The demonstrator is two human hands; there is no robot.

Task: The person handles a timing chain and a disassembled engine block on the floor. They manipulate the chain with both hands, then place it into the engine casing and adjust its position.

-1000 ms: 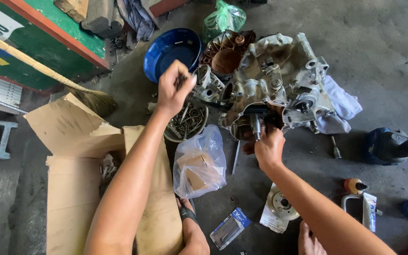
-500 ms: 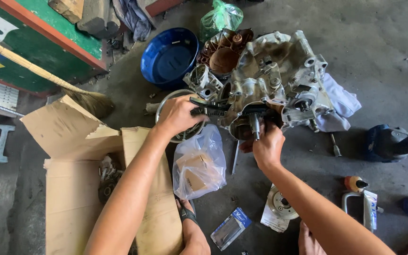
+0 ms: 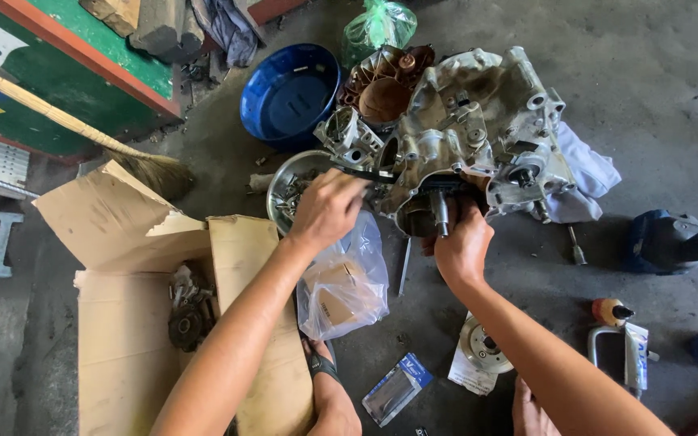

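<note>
Engine casing [image 3: 478, 121] on floor, right hand [image 3: 462, 246] fingers gripping its lower shaft, left hand [image 3: 329, 206] fingers curled closed at its left edge

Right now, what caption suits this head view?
Both hands, left and right, work on an engine case on the floor, beside a bowl of parts.

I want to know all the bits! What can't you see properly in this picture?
Head view only:
- Left hand: fingertips hidden behind its knuckles; what they pinch is unclear.
- Right hand: palm covers the engine case's underside.
- Metal bowl: contents too small to tell.
- Clear plastic bag: contents blurred by plastic.
</note>
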